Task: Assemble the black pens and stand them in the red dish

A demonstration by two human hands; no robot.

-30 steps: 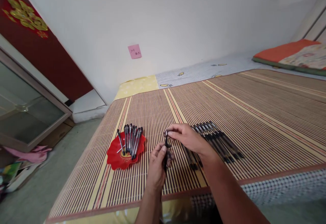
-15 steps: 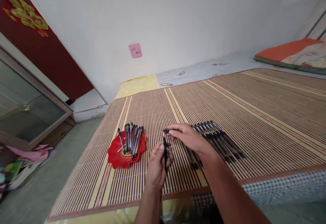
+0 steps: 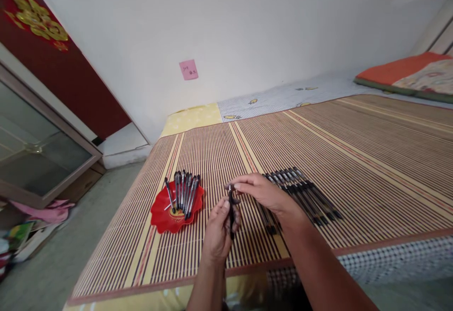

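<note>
My left hand [image 3: 220, 228] is closed around a black pen [image 3: 231, 212], held nearly upright with its silver tip pointing up. At that tip, the thumb and index finger of my right hand [image 3: 260, 189] come together around it; the exact contact is partly hidden. Dark smudges show on my fingertips. To the left, a red scalloped plate [image 3: 159, 214] bears several clear-barrelled pens [image 3: 184, 193] with dark ends. On the right, partly behind my right hand and forearm, several dark pens [image 3: 304, 195] lie side by side in a row.
A striped bamboo mat [image 3: 198, 150] covers the bed under everything. An orange-edged folded quilt [image 3: 392, 70] lies at the far right. Behind the bed stands a white wall with a pink note [image 3: 188, 69]. A glass-panelled cabinet door [image 3: 38, 146] is at the left.
My right fingers have come slightly down around the pen's tip, and the pen sits a little lower. The plate and the row of pens have stayed put.
</note>
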